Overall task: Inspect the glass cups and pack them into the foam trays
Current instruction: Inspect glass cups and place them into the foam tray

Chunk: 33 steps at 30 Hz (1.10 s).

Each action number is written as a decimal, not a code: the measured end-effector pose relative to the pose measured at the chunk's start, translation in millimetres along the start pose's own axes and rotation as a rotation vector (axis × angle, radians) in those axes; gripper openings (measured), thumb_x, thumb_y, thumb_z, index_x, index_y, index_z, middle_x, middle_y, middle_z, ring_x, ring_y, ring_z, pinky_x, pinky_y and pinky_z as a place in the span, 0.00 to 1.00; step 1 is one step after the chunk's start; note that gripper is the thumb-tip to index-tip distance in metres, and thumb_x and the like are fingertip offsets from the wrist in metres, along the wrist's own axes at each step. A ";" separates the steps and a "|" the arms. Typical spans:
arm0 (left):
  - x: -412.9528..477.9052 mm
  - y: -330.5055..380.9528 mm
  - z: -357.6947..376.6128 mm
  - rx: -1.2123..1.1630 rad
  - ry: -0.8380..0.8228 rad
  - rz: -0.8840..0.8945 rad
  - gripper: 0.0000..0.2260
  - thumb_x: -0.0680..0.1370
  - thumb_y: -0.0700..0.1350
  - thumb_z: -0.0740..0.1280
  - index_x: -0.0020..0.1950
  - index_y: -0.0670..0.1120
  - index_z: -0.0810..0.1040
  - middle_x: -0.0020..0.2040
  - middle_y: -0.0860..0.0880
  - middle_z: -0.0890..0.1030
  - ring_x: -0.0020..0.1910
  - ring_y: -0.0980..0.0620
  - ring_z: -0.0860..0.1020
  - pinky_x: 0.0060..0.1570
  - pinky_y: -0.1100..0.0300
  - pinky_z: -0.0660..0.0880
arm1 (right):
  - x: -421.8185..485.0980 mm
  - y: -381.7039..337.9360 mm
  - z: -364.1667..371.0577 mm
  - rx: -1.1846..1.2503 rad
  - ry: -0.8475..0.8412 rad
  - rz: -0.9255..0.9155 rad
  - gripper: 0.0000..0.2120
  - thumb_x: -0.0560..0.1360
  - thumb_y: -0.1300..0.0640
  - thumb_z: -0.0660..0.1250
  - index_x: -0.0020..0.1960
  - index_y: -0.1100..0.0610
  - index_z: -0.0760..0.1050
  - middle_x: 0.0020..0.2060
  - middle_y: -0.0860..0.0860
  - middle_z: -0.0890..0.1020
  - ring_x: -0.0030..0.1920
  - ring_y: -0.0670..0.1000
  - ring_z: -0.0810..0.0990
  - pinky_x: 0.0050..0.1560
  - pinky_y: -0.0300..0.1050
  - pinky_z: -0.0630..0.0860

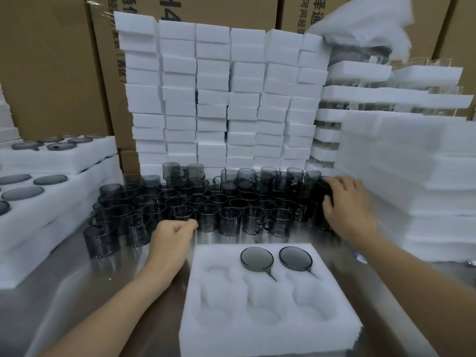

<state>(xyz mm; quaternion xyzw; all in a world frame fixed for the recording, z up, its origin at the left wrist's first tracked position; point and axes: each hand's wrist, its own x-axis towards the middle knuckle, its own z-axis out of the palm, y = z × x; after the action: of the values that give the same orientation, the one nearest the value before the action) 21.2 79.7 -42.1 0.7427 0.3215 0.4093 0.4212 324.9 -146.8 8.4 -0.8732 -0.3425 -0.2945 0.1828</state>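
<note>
Foam tray at tabletop's near edge holds two inverted cups. Right hand grips a cup at cluster's right end. Left hand curled, seemingly holding nothing.

Foam tray before glass cups; foam blocks behind cups.

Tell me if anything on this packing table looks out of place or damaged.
Nothing looks broken or spilled. Two cups sit in the back pockets of the foam tray; the other pockets are empty. The foam stacks behind lean unevenly, and a loose foam sheet droops at top right.
</note>
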 end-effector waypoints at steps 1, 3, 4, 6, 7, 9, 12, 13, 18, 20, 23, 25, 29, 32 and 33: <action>0.9 -1.1 0.3 0.002 0.004 0.004 0.28 0.81 0.46 0.69 0.27 0.49 0.55 0.26 0.51 0.56 0.27 0.53 0.56 0.35 0.54 0.59 | 10.8 1.7 -0.8 -0.032 -0.062 0.040 0.22 0.82 0.57 0.66 0.75 0.60 0.74 0.71 0.59 0.75 0.71 0.63 0.68 0.71 0.58 0.68; 1.5 -1.5 0.4 0.015 0.013 0.014 0.29 0.81 0.46 0.69 0.27 0.49 0.56 0.26 0.52 0.56 0.27 0.54 0.57 0.33 0.56 0.60 | 20.6 4.0 3.3 -0.054 -0.160 0.109 0.22 0.84 0.52 0.64 0.75 0.59 0.73 0.75 0.58 0.70 0.75 0.61 0.63 0.74 0.58 0.66; 2.1 -1.9 0.7 0.027 0.013 0.023 0.28 0.81 0.46 0.69 0.26 0.49 0.56 0.26 0.52 0.57 0.27 0.55 0.57 0.32 0.56 0.60 | 21.8 5.0 6.7 -0.058 -0.180 0.126 0.21 0.84 0.51 0.64 0.74 0.59 0.74 0.75 0.58 0.70 0.76 0.61 0.62 0.75 0.58 0.65; 2.7 -3.7 1.8 0.033 0.014 0.035 0.28 0.81 0.45 0.69 0.27 0.49 0.57 0.25 0.52 0.57 0.27 0.55 0.57 0.33 0.55 0.59 | 20.5 6.4 10.7 -0.063 -0.172 0.119 0.18 0.84 0.52 0.65 0.71 0.59 0.76 0.74 0.59 0.71 0.76 0.62 0.62 0.75 0.59 0.65; 2.7 -3.8 2.0 0.025 0.012 0.037 0.28 0.81 0.45 0.69 0.27 0.49 0.57 0.26 0.51 0.58 0.27 0.55 0.58 0.34 0.56 0.60 | 19.2 7.8 12.7 -0.046 -0.150 0.115 0.17 0.84 0.54 0.66 0.70 0.58 0.77 0.74 0.59 0.71 0.75 0.62 0.63 0.75 0.60 0.65; 2.0 -1.6 1.7 0.013 0.009 0.039 0.27 0.81 0.45 0.69 0.27 0.48 0.57 0.26 0.51 0.58 0.27 0.54 0.58 0.35 0.57 0.63 | 15.3 7.4 13.1 0.021 -0.081 0.131 0.15 0.83 0.55 0.67 0.68 0.58 0.78 0.73 0.60 0.71 0.75 0.64 0.63 0.75 0.61 0.64; 0.7 2.2 0.7 0.006 0.007 0.044 0.27 0.81 0.44 0.69 0.27 0.48 0.57 0.25 0.51 0.58 0.27 0.53 0.58 0.35 0.59 0.65 | 10.6 -12.5 -2.7 0.221 0.066 0.133 0.15 0.83 0.55 0.69 0.68 0.57 0.79 0.75 0.62 0.70 0.74 0.66 0.67 0.75 0.56 0.65; -0.4 3.5 0.3 -0.005 0.005 0.043 0.27 0.81 0.44 0.69 0.27 0.47 0.58 0.25 0.50 0.58 0.27 0.53 0.58 0.35 0.58 0.65 | 7.9 -25.8 -12.3 0.335 0.099 0.118 0.14 0.82 0.55 0.69 0.67 0.56 0.79 0.73 0.60 0.72 0.73 0.64 0.70 0.72 0.52 0.67; -3.2 6.0 -1.4 -0.076 -0.026 0.053 0.25 0.81 0.44 0.68 0.30 0.42 0.57 0.27 0.46 0.59 0.29 0.50 0.58 0.39 0.53 0.63 | -36.2 -109.2 -70.6 0.700 0.096 -0.137 0.07 0.77 0.51 0.74 0.51 0.42 0.78 0.50 0.40 0.79 0.54 0.44 0.79 0.59 0.40 0.74; -4.3 7.7 -2.5 -0.107 -0.037 0.074 0.24 0.79 0.47 0.68 0.30 0.41 0.58 0.28 0.45 0.60 0.30 0.49 0.59 0.39 0.53 0.63 | -67.5 -137.7 -85.2 0.751 0.070 -0.303 0.11 0.74 0.49 0.75 0.53 0.40 0.76 0.52 0.38 0.79 0.55 0.41 0.79 0.57 0.33 0.73; -4.7 10.1 -3.1 -0.122 -0.039 0.089 0.22 0.73 0.50 0.66 0.29 0.39 0.60 0.28 0.44 0.62 0.30 0.49 0.61 0.38 0.52 0.62 | -104.0 -163.2 -85.4 0.720 0.094 -0.518 0.24 0.72 0.57 0.78 0.61 0.44 0.71 0.58 0.41 0.79 0.59 0.48 0.81 0.58 0.48 0.78; -4.9 10.7 -3.2 -0.135 -0.033 0.097 0.20 0.71 0.50 0.65 0.29 0.39 0.62 0.27 0.45 0.63 0.30 0.49 0.62 0.38 0.53 0.61 | -113.4 -166.9 -79.3 0.619 0.132 -0.582 0.31 0.70 0.60 0.80 0.66 0.46 0.69 0.62 0.43 0.80 0.60 0.50 0.80 0.57 0.54 0.79; -9.8 17.0 -4.5 -0.162 -0.071 0.147 0.18 0.71 0.49 0.65 0.24 0.45 0.64 0.26 0.47 0.66 0.31 0.50 0.64 0.39 0.53 0.61 | -115.2 -163.2 -75.9 0.612 0.105 -0.559 0.35 0.70 0.58 0.81 0.72 0.47 0.70 0.62 0.40 0.79 0.59 0.48 0.79 0.58 0.54 0.79; -18.7 42.2 -4.5 -0.321 -0.169 0.199 0.17 0.75 0.48 0.66 0.25 0.52 0.74 0.27 0.53 0.71 0.30 0.55 0.68 0.38 0.55 0.63 | -114.0 -157.4 -73.6 0.618 0.067 -0.557 0.33 0.71 0.58 0.81 0.72 0.51 0.73 0.63 0.43 0.80 0.61 0.50 0.79 0.60 0.55 0.78; -22.4 50.7 -4.3 -0.393 -0.205 0.197 0.15 0.76 0.49 0.65 0.30 0.52 0.79 0.31 0.52 0.77 0.33 0.53 0.73 0.39 0.53 0.67 | -113.5 -155.9 -73.1 0.620 0.058 -0.560 0.32 0.71 0.57 0.81 0.72 0.50 0.73 0.63 0.43 0.80 0.61 0.50 0.79 0.60 0.55 0.78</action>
<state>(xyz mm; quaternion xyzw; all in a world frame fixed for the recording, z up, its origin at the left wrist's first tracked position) 13.9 40.7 -3.2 0.7118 0.1175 0.4256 0.5463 119.2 -131.6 9.6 -0.6413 -0.6339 -0.2403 0.3594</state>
